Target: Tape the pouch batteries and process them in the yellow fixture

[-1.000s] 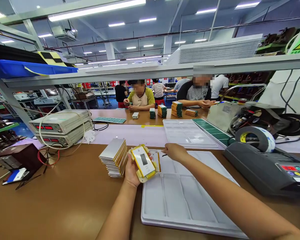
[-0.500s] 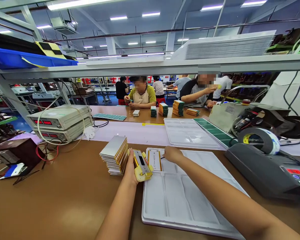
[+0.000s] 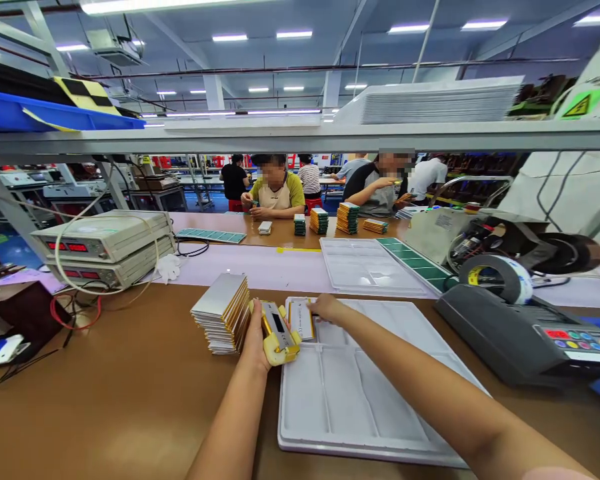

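My left hand (image 3: 257, 333) is wrapped round a yellow holder (image 3: 275, 355) with a silver battery cell (image 3: 279, 320) set in it, its printed face up. Just left of that hand stands a tall stack of flat silver cells (image 3: 223, 303) with yellow edges. A second printed battery cell (image 3: 301, 321) lies in the far left compartment of the white divided tray (image 3: 303, 393). My right hand (image 3: 327, 309) reaches across the tray, its fingers bent together at this cell's upper right edge. Whether they grip the cell or something small is hidden.
On the right stand a dark tape dispenser (image 3: 510, 333) and a tape roll (image 3: 497, 277). Stacked meters (image 3: 105, 240) with cables are at left. Beyond lie another white tray (image 3: 365, 260) and cell stacks (image 3: 347, 218), with co-workers seated behind. A shelf (image 3: 280, 139) crosses above.
My right hand has moved left, from beside the cell in the tray to its upper right edge. My left hand keeps the holder in place. The whole view has shifted slightly.
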{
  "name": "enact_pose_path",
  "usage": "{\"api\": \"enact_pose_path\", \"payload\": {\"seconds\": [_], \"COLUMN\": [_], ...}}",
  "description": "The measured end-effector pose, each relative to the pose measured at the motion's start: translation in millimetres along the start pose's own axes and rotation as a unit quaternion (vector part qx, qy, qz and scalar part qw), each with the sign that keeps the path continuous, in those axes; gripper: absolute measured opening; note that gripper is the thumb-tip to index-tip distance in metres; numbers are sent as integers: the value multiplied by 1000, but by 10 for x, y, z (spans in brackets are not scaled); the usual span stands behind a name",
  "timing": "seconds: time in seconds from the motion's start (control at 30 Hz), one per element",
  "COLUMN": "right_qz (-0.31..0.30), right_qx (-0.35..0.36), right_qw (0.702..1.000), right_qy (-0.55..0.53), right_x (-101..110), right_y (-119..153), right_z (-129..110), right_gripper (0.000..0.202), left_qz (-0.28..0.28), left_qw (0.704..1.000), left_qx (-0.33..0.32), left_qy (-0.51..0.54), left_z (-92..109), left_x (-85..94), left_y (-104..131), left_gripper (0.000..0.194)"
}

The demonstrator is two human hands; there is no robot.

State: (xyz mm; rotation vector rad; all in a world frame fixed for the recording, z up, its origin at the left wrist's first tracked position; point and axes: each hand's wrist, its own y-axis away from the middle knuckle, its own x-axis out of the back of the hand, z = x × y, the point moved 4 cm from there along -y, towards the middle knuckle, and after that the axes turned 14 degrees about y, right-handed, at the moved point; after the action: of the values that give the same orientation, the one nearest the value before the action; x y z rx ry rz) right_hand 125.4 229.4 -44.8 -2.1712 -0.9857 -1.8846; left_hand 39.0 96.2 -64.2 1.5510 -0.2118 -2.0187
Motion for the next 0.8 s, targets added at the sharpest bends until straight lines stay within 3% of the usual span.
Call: {"api": "enact_pose_path", "payload": {"seconds": [0.13, 0.23, 0.33, 0.43, 0.57, 0.63, 0.7, 0.8], "right_qz": [6, 43, 51, -1, -49, 10, 109, 185], "right_qx": [20, 31, 83, 162, 224, 217, 185, 134], "right_qw": [997, 992, 984, 972, 958, 972, 976, 968], "right_qy": [-74, -111, -148, -173, -174, -91, 24, 103], "right_x": [89, 377, 613, 563, 332, 364, 502, 640], "right_y": [26, 73, 171, 342, 630, 765, 896, 1041], "right_z": [-182, -152, -137, -273, -504, -520, -435, -110], "right_gripper": [13, 15, 22, 19, 15, 17, 25, 34], "left_qz": [-17, -37, -97, -151, -169, -174, -189, -221], "left_qw": [1000, 999, 995, 987, 983, 983, 980, 972], "left_qx": [-14, -29, -21, -20, -14, -8, 1, 20], "left_qy": [-14, -14, 2, 42, 67, 66, 69, 74], "left_z": [50, 65, 2, -81, -154, -164, -162, -150], "left_x": [-30, -55, -119, -181, -198, -194, -196, -202], "left_y": [37, 66, 91, 122, 172, 194, 213, 226], "left_gripper": [51, 54, 55, 54, 61, 63, 65, 70]}}
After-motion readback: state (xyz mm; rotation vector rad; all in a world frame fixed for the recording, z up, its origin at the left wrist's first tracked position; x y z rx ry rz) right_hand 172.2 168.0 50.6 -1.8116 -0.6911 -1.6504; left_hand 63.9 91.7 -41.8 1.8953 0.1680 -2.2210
